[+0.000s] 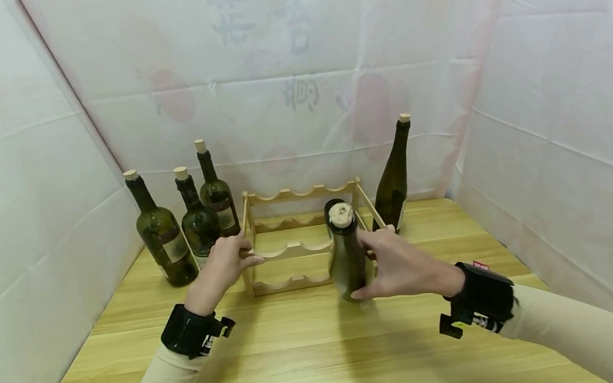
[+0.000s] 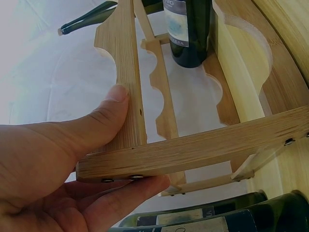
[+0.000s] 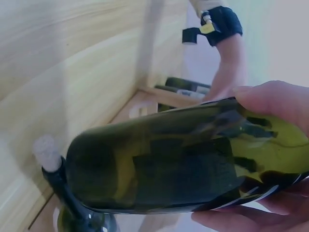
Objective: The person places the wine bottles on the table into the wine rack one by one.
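My left hand grips the front left top corner of a wooden wine rack, its thumb on the scalloped rail and its fingers beneath the side bar. In front of the rack's right end, my right hand holds an upright green wine bottle with a cork in its mouth. The thumb and fingers curl round the bottle in the right wrist view. Another wine bottle lies in the rack's right part; its corked neck sticks out at the front, mostly hidden in the head view.
Three corked wine bottles stand left of the rack: one outermost, one near my left hand and one farther back. A slimmer corked bottle stands beyond the rack's right side. White cloth hangs round the wooden table.
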The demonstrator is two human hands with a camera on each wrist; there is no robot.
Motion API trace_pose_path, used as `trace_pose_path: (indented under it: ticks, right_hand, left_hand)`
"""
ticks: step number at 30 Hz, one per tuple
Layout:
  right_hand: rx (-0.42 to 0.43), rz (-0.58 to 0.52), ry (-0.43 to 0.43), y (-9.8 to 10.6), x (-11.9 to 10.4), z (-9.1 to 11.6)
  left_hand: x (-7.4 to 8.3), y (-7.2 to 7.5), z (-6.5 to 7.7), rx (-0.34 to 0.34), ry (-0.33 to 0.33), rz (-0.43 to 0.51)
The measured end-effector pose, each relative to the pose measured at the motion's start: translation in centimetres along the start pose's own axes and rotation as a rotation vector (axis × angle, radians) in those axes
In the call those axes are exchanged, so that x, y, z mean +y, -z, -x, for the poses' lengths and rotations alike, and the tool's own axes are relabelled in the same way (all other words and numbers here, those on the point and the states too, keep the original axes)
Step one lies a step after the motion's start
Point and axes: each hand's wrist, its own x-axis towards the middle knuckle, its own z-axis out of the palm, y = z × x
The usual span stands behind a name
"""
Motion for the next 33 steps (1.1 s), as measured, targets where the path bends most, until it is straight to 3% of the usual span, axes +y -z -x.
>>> trace_pose_path:
  ticks: [5,13,24,33]
  right_hand:
    - [-0.035,-0.023,0.024,-1.4,0.2,-0.9]
    - [-0.058,0.044,0.041,-2.8,0.6,-1.5]
    - [-0.046,0.093,0.166,-4.2,1.5,-1.8]
    - [-0.111,0.203,0.245,-5.0,1.0,-1.6]
  left_hand:
    - [0.1,-0.1,-0.1,0.007,-0.003,0.001]
    - [0.2,-0.2,0.0,-0.001,-0.013,0.002]
    - [0.1,0.0,-0.1,0.008,-0.022,-0.013]
    - [0.2,0.1,-0.2,0.012,-0.019,-0.007]
